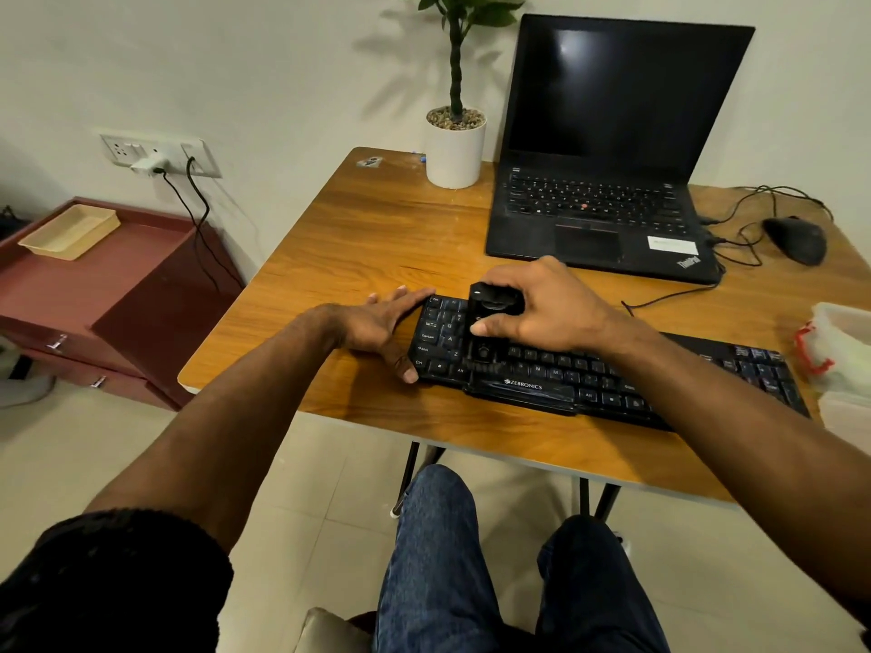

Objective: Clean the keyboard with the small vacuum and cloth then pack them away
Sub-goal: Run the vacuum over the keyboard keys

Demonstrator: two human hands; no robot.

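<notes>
The right hand [542, 308] holds the small black vacuum [490, 318], fingers curled over its top and thumb pressed to its near side, with the device standing on the left end of the black keyboard [589, 374]. Just left of that grip, the left hand [382, 322] lies flat with straight fingers on the wooden table [377, 238], its fingertips and thumb against the keyboard's left edge. Well to the right of the grip, at the frame's edge, sits a clear plastic container [843, 355] with a red clasp; it is cut off and its contents are too washed out to make out, so the cloth cannot be located. Beyond the grip, a white pot [455, 153] filled with pebbles holds a green plant [459, 21], whose top is cropped. Far left of the grip and lower than the table, a shallow beige tray [70, 230] rests on a maroon cabinet [118, 294]; nothing can be seen in it. Behind the hand stands an open laptop [608, 148] with a dark screen, and to its right a black mouse [796, 240] among cables. The vacuum's nozzle end is hidden against the keys, and the keyboard's middle rows are covered by the right wrist.
</notes>
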